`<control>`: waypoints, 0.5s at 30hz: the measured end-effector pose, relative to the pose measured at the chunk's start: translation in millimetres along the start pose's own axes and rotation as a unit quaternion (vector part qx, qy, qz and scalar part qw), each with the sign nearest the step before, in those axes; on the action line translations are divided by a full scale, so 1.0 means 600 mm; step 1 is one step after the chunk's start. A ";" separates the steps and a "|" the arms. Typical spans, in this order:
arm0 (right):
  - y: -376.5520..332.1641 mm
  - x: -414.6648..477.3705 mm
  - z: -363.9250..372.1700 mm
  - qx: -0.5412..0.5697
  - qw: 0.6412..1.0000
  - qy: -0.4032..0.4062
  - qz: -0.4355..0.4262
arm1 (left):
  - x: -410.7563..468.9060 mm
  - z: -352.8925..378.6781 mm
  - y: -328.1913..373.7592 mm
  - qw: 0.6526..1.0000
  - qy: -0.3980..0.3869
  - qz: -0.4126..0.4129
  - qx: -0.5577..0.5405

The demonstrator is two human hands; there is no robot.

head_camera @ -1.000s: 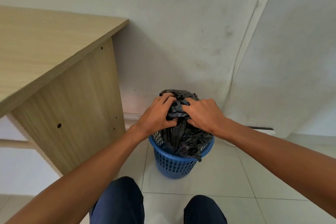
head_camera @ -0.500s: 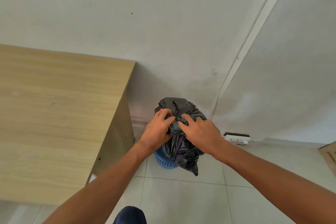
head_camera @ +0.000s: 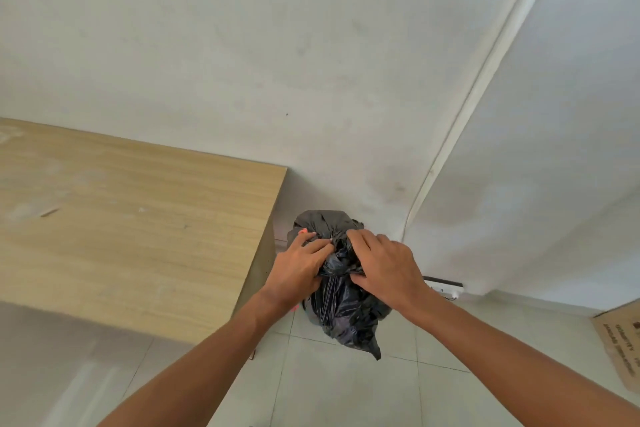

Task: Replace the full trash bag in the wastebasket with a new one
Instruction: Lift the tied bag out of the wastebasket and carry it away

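Both hands, left hand [head_camera: 298, 267] and right hand [head_camera: 384, 267], grip the bag [head_camera: 346, 308] neck beside the desk [head_camera: 138, 218]; thin plastic could tear or slip.

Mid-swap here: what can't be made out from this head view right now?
- Wastebasket: hidden behind the black bag and left hand, head view.
- Bag's neck: covered by fingers of the left hand and right hand; tied or not, unclear.
- Bag's contents: hidden by opaque plastic.
- Print on the cardboard: cut off by the right edge, too blurred to read.
- Replacement bag: none in view.
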State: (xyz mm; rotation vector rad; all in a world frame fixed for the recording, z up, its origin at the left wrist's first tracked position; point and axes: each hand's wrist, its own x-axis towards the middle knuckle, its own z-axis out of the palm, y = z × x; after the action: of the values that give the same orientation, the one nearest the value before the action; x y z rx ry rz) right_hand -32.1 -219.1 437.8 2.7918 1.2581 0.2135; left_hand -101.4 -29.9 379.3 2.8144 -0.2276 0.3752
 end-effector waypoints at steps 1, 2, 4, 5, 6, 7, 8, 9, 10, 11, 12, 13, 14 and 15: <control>-0.009 -0.002 -0.010 -0.002 1.000 0.006 -0.015 | -0.013 -0.016 0.000 1.000 0.005 -0.007 0.005; -0.021 -0.002 -0.019 0.001 0.999 0.012 -0.031 | -0.027 -0.034 -0.002 1.000 0.012 -0.018 0.008; -0.054 0.002 -0.036 0.005 0.997 0.035 -0.069 | -0.059 -0.066 -0.011 0.998 0.034 -0.046 -0.004; -0.073 0.007 -0.045 0.004 0.995 0.049 -0.087 | -0.075 -0.084 -0.017 0.997 0.046 -0.064 -0.018; -0.094 0.016 -0.055 0.003 0.993 0.059 -0.106 | -0.091 -0.105 -0.026 0.995 0.051 -0.082 -0.030; -0.117 0.025 -0.064 0.005 0.990 0.069 -0.124 | -0.110 -0.124 -0.038 0.994 0.051 -0.090 -0.030; -0.143 0.036 -0.073 0.006 0.987 0.078 -0.144 | -0.132 -0.141 -0.054 0.995 0.057 -0.087 -0.012; -0.170 0.047 -0.082 0.004 0.983 0.087 -0.164 | -0.155 -0.156 -0.071 0.995 0.060 -0.078 0.010; -0.199 0.059 -0.090 -0.001 0.979 0.094 -0.183 | -0.178 -0.171 -0.090 0.995 0.064 -0.077 0.025; -0.232 0.073 -0.098 -0.008 0.975 0.098 -0.201 | -0.203 -0.188 -0.111 0.994 0.065 -0.083 0.032; -0.268 0.086 -0.107 -0.015 0.971 0.100 -0.216 | -0.228 -0.204 -0.134 0.993 0.071 -0.090 0.039; -0.305 0.100 -0.115 -0.021 0.968 0.104 -0.228 | -0.254 -0.220 -0.159 0.991 0.083 -0.095 0.048; -0.346 0.114 -0.123 -0.024 0.964 0.109 -0.240 | -0.282 -0.238 -0.185 0.989 0.091 -0.101 0.057; -0.389 0.129 -0.130 -0.022 0.961 0.115 -0.252 | -0.313 -0.256 -0.212 0.988 0.094 -0.107 0.064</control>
State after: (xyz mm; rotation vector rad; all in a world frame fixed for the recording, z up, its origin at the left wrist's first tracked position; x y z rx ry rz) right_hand -166.2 -6.1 493.5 2.3529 1.9333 0.5292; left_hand -291.6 159.1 435.5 2.8652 0.1439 0.6183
